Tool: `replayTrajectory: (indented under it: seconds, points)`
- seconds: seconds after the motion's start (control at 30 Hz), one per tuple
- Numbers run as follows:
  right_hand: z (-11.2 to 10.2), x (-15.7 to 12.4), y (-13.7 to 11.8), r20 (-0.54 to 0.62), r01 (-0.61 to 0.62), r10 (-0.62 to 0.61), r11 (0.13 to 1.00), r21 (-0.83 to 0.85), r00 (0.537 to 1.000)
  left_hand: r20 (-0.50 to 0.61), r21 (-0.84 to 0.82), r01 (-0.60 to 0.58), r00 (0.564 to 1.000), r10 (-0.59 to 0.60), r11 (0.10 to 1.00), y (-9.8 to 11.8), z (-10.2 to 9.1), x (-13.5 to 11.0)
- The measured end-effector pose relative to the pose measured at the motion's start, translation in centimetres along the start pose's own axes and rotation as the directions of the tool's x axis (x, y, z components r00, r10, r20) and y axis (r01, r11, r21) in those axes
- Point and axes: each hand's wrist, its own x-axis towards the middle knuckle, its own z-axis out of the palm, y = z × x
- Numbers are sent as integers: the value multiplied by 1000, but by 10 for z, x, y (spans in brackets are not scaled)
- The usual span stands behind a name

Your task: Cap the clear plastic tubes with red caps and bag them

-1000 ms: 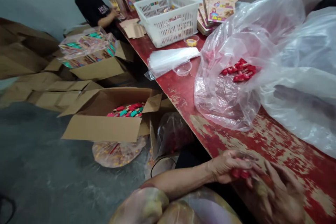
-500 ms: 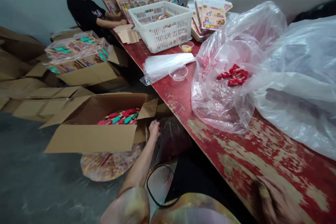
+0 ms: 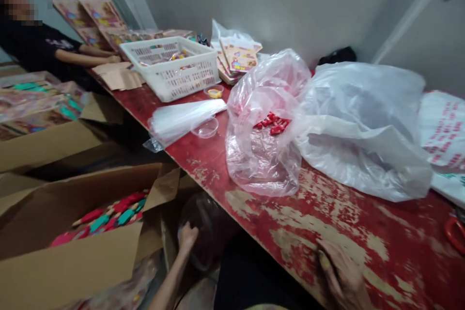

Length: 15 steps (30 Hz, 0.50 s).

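My left hand (image 3: 188, 236) is low beside the table edge, closed, at the side of a clear plastic bag (image 3: 208, 232). What its fingers hold, if anything, I cannot make out. My right hand (image 3: 341, 271) rests on the worn red tabletop (image 3: 301, 223) near its front edge. Its fingers are loosely apart with nothing in them, and a yellowish wrap covers one digit. Ahead of it, a clear bag (image 3: 263, 164) lies on the table with small red pieces (image 3: 274, 122) in it. To the left, an open carton (image 3: 83, 259) holds red and green pieces (image 3: 112, 213).
Along the table are a white basket (image 3: 189, 77), plastic sleeves (image 3: 181, 118), a round clear lid (image 3: 204, 127), printed cards (image 3: 242, 59) and a large white bag (image 3: 363, 155). Red-handled scissors (image 3: 454, 235) lie far right. A co-worker (image 3: 39, 53) stands at the far left.
The view has swung to the right, so everything sits further left, and the white bag and scissors at the right show more. My left hand stays closed by the bag; my right stays on the table.
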Motion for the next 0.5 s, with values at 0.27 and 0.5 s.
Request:
replayTrajectory:
  seconds: [0.27, 0.5]
  points:
    - [4, 10, -2, -76, 51, -50, 999, 6, 996, -164, -294, -615, 787, 595, 732, 126, 4, -30]
    - [8, 12, -2, -139, 115, -111, 993, 22, 984, 129, -366, -599, 725, 677, 712, 294, 117, -2]
